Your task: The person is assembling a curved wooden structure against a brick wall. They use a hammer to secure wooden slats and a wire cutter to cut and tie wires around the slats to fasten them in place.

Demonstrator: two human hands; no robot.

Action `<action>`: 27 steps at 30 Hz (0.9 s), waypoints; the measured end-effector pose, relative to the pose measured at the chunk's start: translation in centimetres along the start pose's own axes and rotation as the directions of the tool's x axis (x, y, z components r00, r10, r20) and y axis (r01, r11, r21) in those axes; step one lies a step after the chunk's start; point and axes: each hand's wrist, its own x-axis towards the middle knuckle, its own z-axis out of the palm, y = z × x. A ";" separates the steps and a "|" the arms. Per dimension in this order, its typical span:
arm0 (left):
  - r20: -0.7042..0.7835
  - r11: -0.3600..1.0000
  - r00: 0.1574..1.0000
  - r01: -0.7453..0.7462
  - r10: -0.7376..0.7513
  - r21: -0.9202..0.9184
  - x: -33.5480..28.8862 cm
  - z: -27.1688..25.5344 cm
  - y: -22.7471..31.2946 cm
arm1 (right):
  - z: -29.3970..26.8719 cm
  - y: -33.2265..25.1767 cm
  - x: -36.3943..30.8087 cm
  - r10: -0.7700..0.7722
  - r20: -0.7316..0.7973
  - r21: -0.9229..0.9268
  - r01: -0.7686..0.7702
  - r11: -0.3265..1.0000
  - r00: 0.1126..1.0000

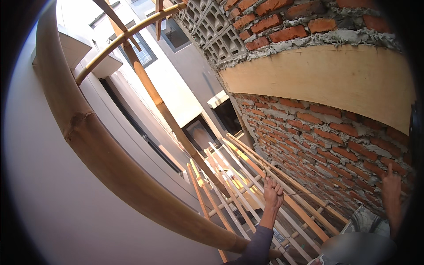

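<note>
My left hand (273, 194), at the end of a dark sleeve, is closed in a fist at lower centre, above the bamboo and wooden poles. From it a thin dark string (300, 193) runs right toward the brick wall (327, 145); its far end is too faint to follow. At the right edge my right hand (391, 187) is raised against the bricks with its index finger stretched up. Its other fingers look bent, and nothing shows in them. Whether the fingertip touches the wall I cannot tell.
A thick bamboo pole (132, 176) curves across the left, before a pale wall (88, 212). Thinner poles (163, 115) cross above. Scaffold planks and poles (304, 212) stretch below. A tan beam (318, 79) and vent blocks (212, 31) are set in the wall. A grey blurred patch (362, 249) hides the lower right.
</note>
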 end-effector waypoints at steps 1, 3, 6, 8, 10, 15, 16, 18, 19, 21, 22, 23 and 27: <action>-0.028 0.998 0.998 -0.057 0.057 0.019 0.3 -0.6 1.0 | 3.9 -0.7 -2.7 -0.305 0.163 0.032 0.304 0.952 0.938; -0.077 0.987 0.985 -0.151 0.155 0.052 1.0 -1.8 1.9 | 4.6 -4.7 -8.0 -0.545 0.737 0.209 0.632 0.746 0.399; -0.272 0.956 0.923 -0.230 0.274 0.184 2.7 -4.9 1.6 | -5.1 -8.3 -11.5 -0.905 0.374 0.927 0.091 0.363 -0.200; -0.354 0.912 0.876 -0.197 0.329 0.359 1.5 -6.2 2.4 | -9.9 -8.5 -9.5 -0.998 0.050 0.998 -0.042 0.051 -0.040; -0.329 0.910 0.915 -0.089 0.236 0.406 0.7 -5.0 0.8 | -14.7 -6.7 -7.1 -0.981 -0.019 0.989 0.145 0.009 0.193; -0.294 0.748 0.954 0.153 0.059 0.646 -4.2 -7.4 -1.4 | -16.1 -4.9 -4.0 -0.492 -0.334 0.548 0.590 0.593 0.804; -0.241 0.711 0.970 0.159 0.016 0.686 -5.2 -7.4 -2.1 | -13.9 -4.9 -3.2 -0.406 -0.426 0.374 0.566 0.735 0.808; -0.092 0.635 0.990 0.142 -0.110 0.759 -5.7 -6.3 -3.6 | -7.5 -3.3 -1.1 -0.344 -0.477 0.137 0.455 0.880 0.809; -0.108 0.700 0.990 0.141 -0.091 0.700 -4.8 -5.7 -3.7 | -3.5 -1.7 0.1 -0.281 -0.501 0.037 0.344 0.938 0.819; -0.179 0.785 0.983 0.140 -0.037 0.603 -4.1 -5.2 -2.1 | 0.5 -1.5 -0.3 -0.188 -0.163 0.054 0.199 0.978 0.969; -0.194 0.768 0.981 0.109 0.020 0.631 -3.7 -5.4 -1.1 | 2.0 -2.2 -1.6 -0.319 0.133 -0.057 0.328 0.943 0.939; -0.185 0.762 0.979 0.052 0.090 0.645 -3.2 -5.4 -0.3 | 3.3 -2.9 -3.0 -0.421 0.448 -0.082 0.505 0.859 0.789; -0.301 0.774 0.910 -0.035 0.287 0.633 -1.7 -4.9 0.9 | -5.7 -7.7 -9.4 -0.860 0.464 0.886 0.098 0.454 -0.212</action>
